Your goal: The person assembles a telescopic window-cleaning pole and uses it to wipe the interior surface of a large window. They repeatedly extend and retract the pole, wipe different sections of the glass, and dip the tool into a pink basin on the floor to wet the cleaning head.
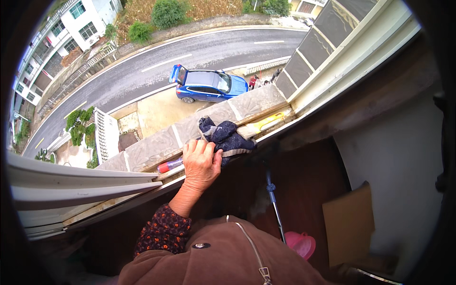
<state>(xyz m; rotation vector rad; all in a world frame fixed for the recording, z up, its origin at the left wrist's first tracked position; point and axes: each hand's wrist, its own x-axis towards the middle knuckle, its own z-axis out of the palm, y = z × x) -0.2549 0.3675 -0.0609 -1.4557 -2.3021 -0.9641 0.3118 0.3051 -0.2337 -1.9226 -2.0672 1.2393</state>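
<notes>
My left hand [202, 164] is closed on a bunched dark blue cloth [230, 137] with grey edging, which lies across the window sill and its track. The fingers press onto the cloth's near left part, with the thumb on the right. Just right of the cloth, a brush [270, 122] with a yellow handle and pale bristles rests along the frame. Left of my wrist, a red and clear tool handle [169, 165] lies in the track, its other end hidden behind my hand. My right hand is out of sight.
Sliding window panels [85, 190] stand at the left, with a white frame [351, 52] at the right. Beyond the stone ledge [156, 147] is a drop to a parked blue car [209, 85]. Indoors are a pole [275, 204], a pink basin [301, 244] and cardboard [349, 225].
</notes>
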